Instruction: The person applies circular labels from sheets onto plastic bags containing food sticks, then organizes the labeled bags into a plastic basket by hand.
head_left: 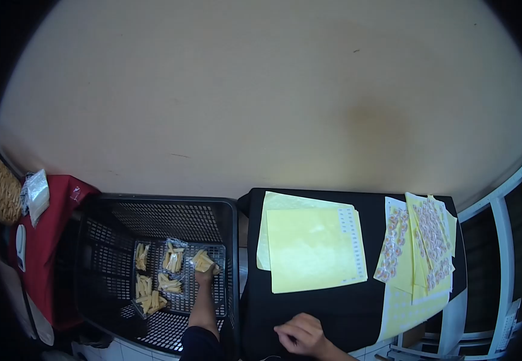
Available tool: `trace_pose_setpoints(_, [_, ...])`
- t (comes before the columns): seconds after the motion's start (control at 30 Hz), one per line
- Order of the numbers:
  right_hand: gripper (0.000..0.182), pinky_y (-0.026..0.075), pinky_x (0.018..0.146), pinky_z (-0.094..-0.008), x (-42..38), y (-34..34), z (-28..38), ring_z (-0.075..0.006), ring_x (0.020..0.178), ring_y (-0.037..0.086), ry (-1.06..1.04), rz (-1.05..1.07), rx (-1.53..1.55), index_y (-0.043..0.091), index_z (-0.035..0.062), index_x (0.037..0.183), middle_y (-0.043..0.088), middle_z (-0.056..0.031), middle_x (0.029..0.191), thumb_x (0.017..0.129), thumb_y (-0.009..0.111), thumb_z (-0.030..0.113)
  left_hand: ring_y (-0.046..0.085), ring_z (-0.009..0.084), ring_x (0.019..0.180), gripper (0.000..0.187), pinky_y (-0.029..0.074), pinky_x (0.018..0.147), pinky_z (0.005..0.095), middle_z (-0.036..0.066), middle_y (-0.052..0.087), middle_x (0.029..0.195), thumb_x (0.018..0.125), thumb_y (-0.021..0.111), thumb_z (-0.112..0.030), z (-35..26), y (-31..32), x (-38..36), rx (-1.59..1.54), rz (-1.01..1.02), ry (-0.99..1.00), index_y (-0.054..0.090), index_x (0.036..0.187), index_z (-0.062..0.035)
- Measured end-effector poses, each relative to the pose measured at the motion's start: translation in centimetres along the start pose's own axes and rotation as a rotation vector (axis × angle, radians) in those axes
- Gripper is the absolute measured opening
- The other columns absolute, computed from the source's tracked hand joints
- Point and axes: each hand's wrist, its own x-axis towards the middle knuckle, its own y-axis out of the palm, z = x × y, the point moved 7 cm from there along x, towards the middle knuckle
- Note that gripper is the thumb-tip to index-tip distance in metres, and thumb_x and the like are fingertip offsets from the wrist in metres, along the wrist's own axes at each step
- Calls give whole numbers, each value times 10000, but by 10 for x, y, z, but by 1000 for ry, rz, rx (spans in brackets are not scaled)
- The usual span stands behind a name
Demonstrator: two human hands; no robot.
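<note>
Deep inside a black plastic crate, my left hand reaches down and grips a clear packet of pale yellow sticks; its fingertips are hidden by the packet. Several similar packets of sticks lie on the crate's floor to the left. Over the front of a black-covered table, my right hand is curled with its fingers drawn in. Whether anything sits in those fingers is hidden. Nearest to that hand are yellow sheets with small printed labels along their right edge.
More yellow sheets with round stickers overlap at the table's right side. Left of the crate, a red cloth bears a clear plastic bag and a white handled object. A beige wall rises behind; a metal rack stands right.
</note>
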Motion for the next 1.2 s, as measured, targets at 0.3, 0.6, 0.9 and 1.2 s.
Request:
trace_pose_setpoints(0.3, [160, 446, 600, -291, 50, -45, 40, -230, 693, 553, 114, -106, 71, 575, 13, 794, 554, -98, 760, 650, 645, 11, 540, 177, 880, 484, 456, 715, 259, 126, 533, 984, 674, 700, -74, -249, -79, -105, -364, -139, 283, 418, 1049, 46])
trace_pose_setpoints(0.6, [277, 425, 780, -262, 66, -98, 30, -145, 868, 539, 432, -143, 819, 471, -16, 1019, 561, -100, 922, 777, 579, 63, 496, 143, 979, 736, 411, 829, 273, 85, 511, 1058, 555, 791, -128, -407, -28, -358, -341, 701, 455, 382, 1152, 10])
trace_pose_setpoints(0.9, [147, 427, 712, -236, 25, -142, 23, -109, 791, 540, 398, -126, 801, 514, 4, 922, 573, -64, 856, 791, 555, 57, 565, 134, 841, 289, 453, 746, 237, 101, 576, 892, 708, 637, -9, -452, 2, -381, -467, 708, 442, 497, 960, 15])
trace_pose_setpoints(1.2, [118, 434, 683, -289, -24, -177, 32, -200, 732, 594, 224, 10, 364, 634, 21, 828, 635, -96, 810, 770, 548, 79, 601, 156, 871, 339, 439, 795, 247, 91, 617, 951, 802, 504, -46, -424, -9, -416, -121, 978, 554, 476, 1135, 6])
